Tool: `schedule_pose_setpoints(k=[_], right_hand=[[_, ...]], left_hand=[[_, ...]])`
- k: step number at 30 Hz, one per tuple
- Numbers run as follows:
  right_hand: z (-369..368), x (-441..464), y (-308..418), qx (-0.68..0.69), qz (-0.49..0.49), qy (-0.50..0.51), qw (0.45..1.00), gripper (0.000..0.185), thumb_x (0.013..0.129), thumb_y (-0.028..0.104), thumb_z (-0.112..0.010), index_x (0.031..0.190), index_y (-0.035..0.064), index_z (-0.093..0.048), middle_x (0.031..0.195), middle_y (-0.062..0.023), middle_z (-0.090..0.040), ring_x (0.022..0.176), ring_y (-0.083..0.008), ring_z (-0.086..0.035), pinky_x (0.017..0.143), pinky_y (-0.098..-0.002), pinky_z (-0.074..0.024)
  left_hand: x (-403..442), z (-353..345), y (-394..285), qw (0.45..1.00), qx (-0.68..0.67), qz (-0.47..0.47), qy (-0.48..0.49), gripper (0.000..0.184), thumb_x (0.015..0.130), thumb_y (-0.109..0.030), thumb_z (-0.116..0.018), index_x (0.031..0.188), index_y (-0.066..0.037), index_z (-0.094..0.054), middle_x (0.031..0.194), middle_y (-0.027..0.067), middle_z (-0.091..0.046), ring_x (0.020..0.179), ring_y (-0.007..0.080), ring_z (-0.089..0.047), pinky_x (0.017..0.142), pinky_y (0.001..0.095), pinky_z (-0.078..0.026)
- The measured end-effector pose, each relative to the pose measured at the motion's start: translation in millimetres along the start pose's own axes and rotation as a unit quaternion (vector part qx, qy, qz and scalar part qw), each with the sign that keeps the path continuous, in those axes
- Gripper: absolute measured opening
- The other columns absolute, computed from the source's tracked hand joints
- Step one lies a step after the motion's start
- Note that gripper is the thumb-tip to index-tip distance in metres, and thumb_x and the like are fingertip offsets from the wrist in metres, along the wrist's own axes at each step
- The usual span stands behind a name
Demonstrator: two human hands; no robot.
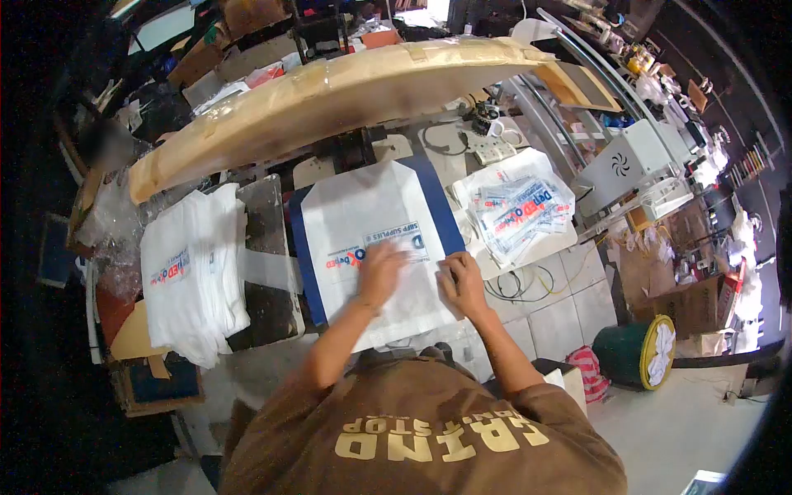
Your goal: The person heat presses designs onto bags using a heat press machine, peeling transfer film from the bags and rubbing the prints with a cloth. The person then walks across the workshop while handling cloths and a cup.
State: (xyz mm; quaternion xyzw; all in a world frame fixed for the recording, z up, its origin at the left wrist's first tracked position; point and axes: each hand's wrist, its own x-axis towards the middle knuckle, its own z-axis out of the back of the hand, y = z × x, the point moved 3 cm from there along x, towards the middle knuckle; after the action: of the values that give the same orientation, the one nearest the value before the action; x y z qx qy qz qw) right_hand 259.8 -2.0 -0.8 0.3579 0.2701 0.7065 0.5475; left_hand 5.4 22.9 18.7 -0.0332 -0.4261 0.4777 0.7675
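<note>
One white printed sheet (355,202) flat on a blue board (437,198), blue margin showing along both sides. Left hand (380,274) part-open over the print, blurred; cannot tell if it grips. Right hand (463,283) half-curled at the sheet's right edge, hold unclear. Strip of dark tabletop (271,221) separates board from white stack (191,272); printed pile (524,208) sits near, rightward.
</note>
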Motion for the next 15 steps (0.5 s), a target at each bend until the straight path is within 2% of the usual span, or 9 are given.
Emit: schedule_pose_setpoints(k=[1,2,3,5,7,9,12,13,15], right_hand=[[-4.2,-7.7,9.4,-0.042,0.059,-0.034,0.997,0.041,0.075,0.026,-0.076,0.113,0.0108,-0.066,0.114,-0.0147,-0.057,0.106,-0.0356,-0.053,0.089,-0.0476,-0.0416],[-8.3,-13.5,18.2,-0.083,0.116,-0.071,0.987,0.039,0.076,0.026,-0.076,0.112,0.0115,-0.067,0.113,-0.0139,-0.057,0.103,-0.0335,-0.053,0.088,-0.0452,-0.0416],[11.1,-4.4,12.5,-0.096,0.12,-0.071,0.986,0.039,0.076,0.026,-0.076,0.112,0.0115,-0.067,0.113,-0.0139,-0.057,0.103,-0.0335,-0.053,0.088,-0.0452,-0.0416],[16.1,-12.5,28.3,-0.098,0.087,-0.07,0.989,0.04,0.077,0.029,-0.075,0.113,0.012,-0.067,0.112,-0.0137,-0.057,0.103,-0.0327,-0.052,0.088,-0.0445,-0.0412],[11.7,-8.7,31.3,-0.109,0.086,-0.063,0.988,0.041,0.078,0.031,-0.075,0.114,0.0123,-0.067,0.113,-0.0141,-0.056,0.103,-0.0328,-0.052,0.088,-0.0446,-0.0409],[9.1,-14.7,32.8,-0.124,0.077,-0.055,0.988,0.043,0.078,0.033,-0.075,0.114,0.0125,-0.068,0.114,-0.0145,-0.056,0.104,-0.0329,-0.051,0.088,-0.0447,-0.0406],[11.1,-11.6,30.8,-0.119,0.085,-0.048,0.988,0.045,0.078,0.035,-0.075,0.116,0.0122,-0.068,0.121,-0.0162,-0.055,0.106,-0.0332,-0.05,0.09,-0.0446,-0.0383],[10.7,-10.4,30.0,-0.115,0.088,-0.045,0.988,0.045,0.078,0.035,-0.075,0.116,0.0122,-0.068,0.121,-0.0162,-0.055,0.106,-0.0332,-0.05,0.09,-0.0446,-0.0383],[10.1,-12.9,27.7,-0.114,0.086,-0.058,0.988,0.046,0.077,0.035,-0.075,0.116,0.0109,-0.067,0.12,-0.0164,-0.054,0.107,-0.0336,-0.05,0.09,-0.0458,-0.0376]], left_hand=[[-1.7,4.8,-0.8,1.0,0.003,0.001,0.004,0.008,0.074,-0.005,-0.07,0.081,-0.005,-0.073,0.088,0.0134,-0.062,0.087,0.0298,-0.058,0.082,0.0419,-0.046],[0.7,25.7,19.1,0.996,0.028,0.08,0.022,0.009,0.071,0.0,-0.069,0.078,-0.005,-0.071,0.083,0.0122,-0.06,0.082,0.03,-0.057,0.078,0.0418,-0.045],[14.2,3.6,40.0,0.996,0.011,0.085,-0.005,0.014,0.068,0.002,-0.069,0.079,-0.006,-0.071,0.083,0.0121,-0.059,0.081,0.0305,-0.057,0.077,0.0424,-0.045],[28.4,-22.7,29.1,0.993,0.074,0.087,-0.017,0.013,0.071,0.0,-0.067,0.081,-0.008,-0.071,0.085,0.0119,-0.059,0.083,0.0309,-0.057,0.078,0.0434,-0.045],[56.4,-61.0,-12.2,0.997,0.047,0.059,-0.029,0.012,0.074,-0.004,-0.065,0.083,-0.008,-0.07,0.087,0.012,-0.059,0.087,0.0319,-0.056,0.079,0.0444,-0.045],[64.2,-97.5,-48.2,0.999,0.04,0.018,-0.003,0.009,0.077,-0.006,-0.064,0.082,-0.007,-0.072,0.084,0.0122,-0.059,0.084,0.0315,-0.056,0.082,0.0415,-0.044],[41.5,-73.3,-22.2,0.999,0.039,0.037,-0.002,0.009,0.076,-0.007,-0.064,0.081,-0.007,-0.072,0.082,0.0122,-0.059,0.085,0.031,-0.056,0.081,0.0425,-0.045],[31.7,-46.1,-1.6,0.995,0.095,0.03,-0.024,0.01,0.074,-0.005,-0.066,0.082,-0.007,-0.072,0.078,0.0113,-0.058,0.085,0.0299,-0.056,0.079,0.0417,-0.046],[12.3,-4.1,42.9,0.987,0.113,0.09,-0.075,0.012,0.072,0.003,-0.064,0.082,-0.002,-0.069,0.083,0.0135,-0.058,0.083,0.0307,-0.055,0.073,0.0401,-0.047]])
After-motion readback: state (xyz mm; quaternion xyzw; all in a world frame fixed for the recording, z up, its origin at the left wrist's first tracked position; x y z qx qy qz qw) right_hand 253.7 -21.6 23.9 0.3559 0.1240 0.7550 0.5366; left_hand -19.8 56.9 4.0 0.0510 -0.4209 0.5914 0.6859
